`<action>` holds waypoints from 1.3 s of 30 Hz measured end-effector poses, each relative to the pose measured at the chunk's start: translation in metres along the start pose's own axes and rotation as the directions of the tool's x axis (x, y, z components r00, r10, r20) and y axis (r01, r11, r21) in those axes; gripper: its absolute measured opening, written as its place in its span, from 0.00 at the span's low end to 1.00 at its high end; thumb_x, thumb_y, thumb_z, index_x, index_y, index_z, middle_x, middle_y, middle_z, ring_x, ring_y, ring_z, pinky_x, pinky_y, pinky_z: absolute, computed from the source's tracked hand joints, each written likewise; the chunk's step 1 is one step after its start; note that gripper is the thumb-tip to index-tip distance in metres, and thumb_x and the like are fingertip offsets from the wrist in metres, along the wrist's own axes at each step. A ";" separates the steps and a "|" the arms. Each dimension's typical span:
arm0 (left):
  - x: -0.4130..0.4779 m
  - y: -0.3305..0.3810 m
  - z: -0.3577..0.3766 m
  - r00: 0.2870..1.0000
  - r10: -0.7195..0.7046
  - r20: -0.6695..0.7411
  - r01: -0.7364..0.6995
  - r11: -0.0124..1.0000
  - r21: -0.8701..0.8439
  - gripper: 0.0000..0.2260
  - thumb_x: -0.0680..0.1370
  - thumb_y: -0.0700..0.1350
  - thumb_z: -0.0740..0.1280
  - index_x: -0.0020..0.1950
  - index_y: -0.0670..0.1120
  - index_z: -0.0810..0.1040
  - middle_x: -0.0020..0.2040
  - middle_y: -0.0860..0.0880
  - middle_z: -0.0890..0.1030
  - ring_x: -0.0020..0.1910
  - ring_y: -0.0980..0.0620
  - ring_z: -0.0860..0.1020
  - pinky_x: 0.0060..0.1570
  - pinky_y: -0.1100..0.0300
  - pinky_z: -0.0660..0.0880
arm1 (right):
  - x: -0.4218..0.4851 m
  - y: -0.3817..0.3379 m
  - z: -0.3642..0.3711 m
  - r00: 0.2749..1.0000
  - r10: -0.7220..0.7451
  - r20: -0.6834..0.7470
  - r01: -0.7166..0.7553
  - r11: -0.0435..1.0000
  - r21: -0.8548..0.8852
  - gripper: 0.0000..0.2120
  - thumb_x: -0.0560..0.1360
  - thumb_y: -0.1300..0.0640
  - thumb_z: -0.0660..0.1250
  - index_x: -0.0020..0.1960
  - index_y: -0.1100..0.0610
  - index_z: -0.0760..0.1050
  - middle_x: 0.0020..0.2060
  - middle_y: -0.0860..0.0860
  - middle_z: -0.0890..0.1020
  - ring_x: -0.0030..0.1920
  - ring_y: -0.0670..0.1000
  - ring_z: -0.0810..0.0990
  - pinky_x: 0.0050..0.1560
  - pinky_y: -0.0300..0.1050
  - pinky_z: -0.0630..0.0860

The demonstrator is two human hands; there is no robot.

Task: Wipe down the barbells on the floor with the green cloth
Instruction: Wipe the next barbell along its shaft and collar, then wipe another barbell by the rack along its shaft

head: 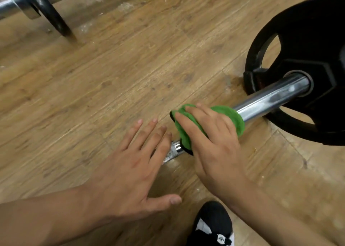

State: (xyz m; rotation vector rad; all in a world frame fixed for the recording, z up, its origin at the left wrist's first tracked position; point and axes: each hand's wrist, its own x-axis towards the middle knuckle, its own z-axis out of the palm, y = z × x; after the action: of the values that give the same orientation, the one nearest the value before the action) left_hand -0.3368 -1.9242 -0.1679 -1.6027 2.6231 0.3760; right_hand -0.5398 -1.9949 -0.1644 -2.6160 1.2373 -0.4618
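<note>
Down on the wood-plank floor [130,68]: chrome barbell [270,100], lying at a slant, thick smooth sleeve shining and streaked with reflections, thinner knurled shaft showing just past the collar. Threaded at the sleeve's outer end through a black weight plate [308,31] with cut-out handles, standing on edge on the planks.

Wrapped over the sleeve's inner end and the collar, a fluffy green cloth [229,115] with a dark edge, bunched round the metal. On top of it, right hand [214,143], grip laid flat, fingers nearly straight and close together, pressing the cloth onto the bar; thumb hidden.

Just beside it, left hand [134,167], grip spread wide, fingers straight, holding nothing, little finger over the knurled shaft; cannot tell whether touching bar or floor. Rest of the shaft covered by that hand and forearm.

Close to the person, below the right wrist, a black-and-white sneaker [212,225]. Well apart, across the floor, a second barbell [11,1] in chrome with a thin black plate [46,12] on edge, blurred. Pale scuffs and specks on the planks between the two bars.
</note>
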 end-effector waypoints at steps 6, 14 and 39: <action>0.000 -0.003 -0.001 1.000 0.006 -0.009 -0.006 1.000 -0.026 0.49 0.80 0.75 0.46 0.77 0.33 0.68 0.76 0.34 0.71 0.80 0.34 0.63 0.76 0.36 0.55 | 0.015 -0.002 0.013 0.981 0.111 -0.158 -0.104 0.993 0.051 0.13 0.83 0.50 0.64 0.61 0.55 0.81 0.55 0.51 0.81 0.54 0.55 0.77 0.57 0.50 0.65; -0.001 -0.013 -0.021 0.992 -0.015 0.126 0.035 0.987 -0.155 0.45 0.82 0.72 0.43 0.79 0.34 0.65 0.76 0.34 0.70 0.80 0.35 0.63 0.80 0.40 0.51 | 0.041 -0.022 -0.017 0.929 0.328 -0.171 -0.253 0.900 0.355 0.29 0.73 0.31 0.68 0.48 0.58 0.73 0.44 0.52 0.73 0.47 0.56 0.73 0.50 0.56 0.68; 0.176 0.161 -0.510 0.996 -0.041 0.085 0.049 0.995 -0.088 0.38 0.85 0.67 0.43 0.80 0.39 0.65 0.79 0.38 0.68 0.81 0.38 0.61 0.80 0.42 0.54 | 0.072 0.061 -0.530 0.542 0.831 -0.124 -0.784 0.553 0.281 0.36 0.67 0.21 0.62 0.48 0.54 0.74 0.46 0.49 0.74 0.49 0.53 0.73 0.53 0.52 0.68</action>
State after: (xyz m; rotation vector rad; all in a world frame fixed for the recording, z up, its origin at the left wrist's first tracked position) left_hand -0.5153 -2.1245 0.3275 -1.6317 2.5388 0.5537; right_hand -0.7347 -2.1187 0.3217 -1.5419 2.1684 -0.6624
